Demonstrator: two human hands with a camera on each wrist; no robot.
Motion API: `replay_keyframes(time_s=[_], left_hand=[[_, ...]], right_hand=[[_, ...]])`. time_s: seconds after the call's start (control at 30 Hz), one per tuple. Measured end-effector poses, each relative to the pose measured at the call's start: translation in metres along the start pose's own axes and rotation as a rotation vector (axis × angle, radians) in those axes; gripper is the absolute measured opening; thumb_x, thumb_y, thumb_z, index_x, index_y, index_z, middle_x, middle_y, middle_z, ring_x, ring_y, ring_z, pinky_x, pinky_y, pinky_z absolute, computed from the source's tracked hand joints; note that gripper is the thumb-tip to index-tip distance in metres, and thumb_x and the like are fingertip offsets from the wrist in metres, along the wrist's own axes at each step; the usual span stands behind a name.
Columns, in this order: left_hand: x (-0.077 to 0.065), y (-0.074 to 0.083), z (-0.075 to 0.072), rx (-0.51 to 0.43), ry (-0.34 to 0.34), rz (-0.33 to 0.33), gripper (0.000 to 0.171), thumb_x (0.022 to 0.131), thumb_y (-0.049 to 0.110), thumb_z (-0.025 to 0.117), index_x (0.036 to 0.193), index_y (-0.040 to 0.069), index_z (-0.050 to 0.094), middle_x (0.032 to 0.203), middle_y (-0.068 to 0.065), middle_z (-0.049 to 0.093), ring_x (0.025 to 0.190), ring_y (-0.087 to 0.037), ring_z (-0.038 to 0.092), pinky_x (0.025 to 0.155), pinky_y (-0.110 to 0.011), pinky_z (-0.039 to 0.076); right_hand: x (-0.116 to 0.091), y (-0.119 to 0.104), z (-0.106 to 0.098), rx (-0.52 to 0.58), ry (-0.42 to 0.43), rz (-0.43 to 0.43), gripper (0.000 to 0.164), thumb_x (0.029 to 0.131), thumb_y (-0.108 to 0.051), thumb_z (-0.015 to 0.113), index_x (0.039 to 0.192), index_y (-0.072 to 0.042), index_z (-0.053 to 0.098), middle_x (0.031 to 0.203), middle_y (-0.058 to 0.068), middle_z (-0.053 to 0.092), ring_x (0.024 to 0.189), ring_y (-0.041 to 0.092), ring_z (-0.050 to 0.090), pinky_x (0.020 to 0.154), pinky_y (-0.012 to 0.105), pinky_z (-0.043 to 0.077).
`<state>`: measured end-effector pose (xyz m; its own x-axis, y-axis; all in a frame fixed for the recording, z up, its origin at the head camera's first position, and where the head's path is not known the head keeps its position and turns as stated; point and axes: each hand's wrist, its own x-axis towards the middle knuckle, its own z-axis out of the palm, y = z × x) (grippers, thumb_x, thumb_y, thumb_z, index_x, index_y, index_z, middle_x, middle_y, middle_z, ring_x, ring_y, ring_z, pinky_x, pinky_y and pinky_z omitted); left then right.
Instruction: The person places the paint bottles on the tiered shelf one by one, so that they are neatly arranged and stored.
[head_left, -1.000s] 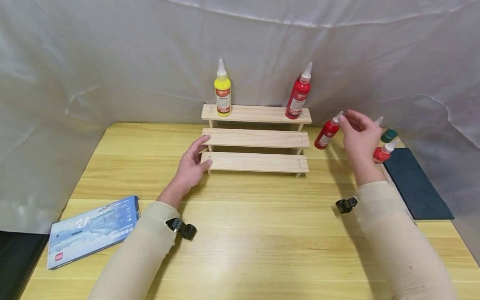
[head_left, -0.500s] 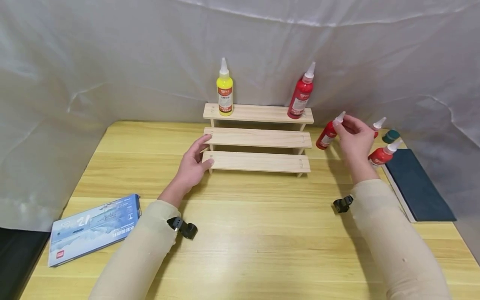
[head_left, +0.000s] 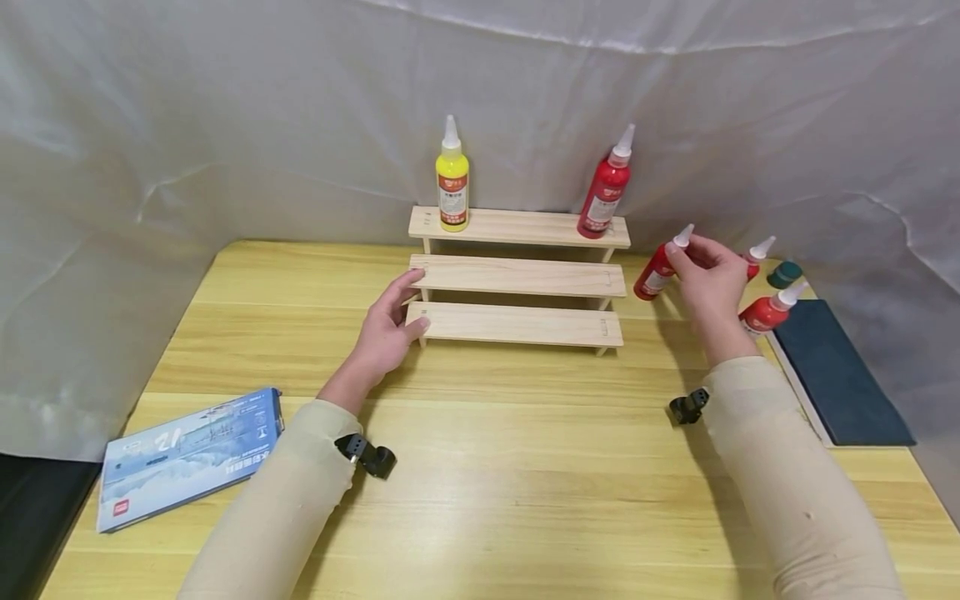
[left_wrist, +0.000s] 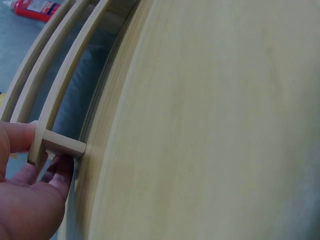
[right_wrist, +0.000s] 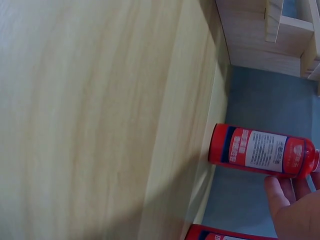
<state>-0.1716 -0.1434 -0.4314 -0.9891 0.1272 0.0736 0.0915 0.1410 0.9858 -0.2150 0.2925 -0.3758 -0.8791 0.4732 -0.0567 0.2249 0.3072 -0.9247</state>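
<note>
My left hand (head_left: 384, 332) grips the left end of a three-step wooden display rack (head_left: 517, 323), thumb on the lowest board and fingers at the middle one. In the left wrist view, the thumb and fingers (left_wrist: 62, 172) close round a board's end beside its leg. To the rack's right, my right hand (head_left: 711, 279) pinches a red squeeze bottle (head_left: 656, 271) near its white pointed cap. This bottle stands on the table in the right wrist view, fingers at its shoulder. On the top step are a yellow squeeze bottle (head_left: 453, 193) and another red bottle (head_left: 604, 198).
Two more red bottles, one (head_left: 752, 265) partly behind my right hand and one (head_left: 767, 315) in front, stand at the right. Near them are a dark green lid-like object (head_left: 784, 274) and a dark notebook (head_left: 843, 375). A blue flat box (head_left: 187, 460) lies left. Grey cloth (head_left: 322, 108) hangs behind.
My right hand has moved slightly left and its fingers have taken hold of the red bottle's top. The left hand keeps its grip on the rack. The view has shifted slightly.
</note>
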Motion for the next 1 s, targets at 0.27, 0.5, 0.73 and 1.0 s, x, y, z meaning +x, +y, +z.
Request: replay_keyframes(time_s=[0.27,0.5,0.73,1.0], left_hand=[[-0.001,0.0006,0.0001,0.011,0.002,0.0,0.069,0.092,-0.012,0.062,0.149,0.024,0.048,0.148,-0.005,0.049,0.137,-0.02,0.04,0.114,-0.04,0.026],[-0.0008,-0.0007,0.0007,-0.005,0.002,0.006,0.069,0.091,-0.014,0.062,0.149,0.023,0.048,0.149,-0.004,0.047,0.138,-0.022,0.04,0.114,-0.04,0.027],[-0.0002,-0.0013,0.0014,-0.013,0.001,0.003,0.069,0.091,-0.014,0.062,0.148,0.023,0.049,0.149,-0.004,0.047,0.137,-0.022,0.041,0.112,-0.042,0.031],[-0.0003,-0.0009,0.0002,0.002,0.004,0.0,0.069,0.091,-0.013,0.062,0.149,0.023,0.048,0.149,-0.005,0.047,0.137,-0.021,0.04,0.113,-0.041,0.029]], right_hand=[[0.0006,0.0013,0.0008,-0.046,0.0,0.022,0.059,0.082,-0.052,0.074,0.134,-0.026,0.065,0.134,0.003,0.059,0.121,0.02,0.051,0.104,0.035,0.042],[0.0,0.0041,-0.0006,-0.017,-0.029,0.047,0.068,0.076,-0.057,0.075,0.136,-0.026,0.065,0.134,0.005,0.057,0.118,0.021,0.053,0.096,0.035,0.049],[0.0019,0.0063,-0.0034,0.049,0.023,0.06,0.059,0.077,-0.051,0.079,0.129,-0.027,0.07,0.131,0.003,0.059,0.116,0.019,0.055,0.091,0.031,0.052],[-0.0006,0.0082,-0.0082,0.175,0.057,0.076,0.063,0.067,-0.05,0.084,0.124,-0.025,0.074,0.131,0.005,0.06,0.119,0.021,0.054,0.087,0.031,0.053]])
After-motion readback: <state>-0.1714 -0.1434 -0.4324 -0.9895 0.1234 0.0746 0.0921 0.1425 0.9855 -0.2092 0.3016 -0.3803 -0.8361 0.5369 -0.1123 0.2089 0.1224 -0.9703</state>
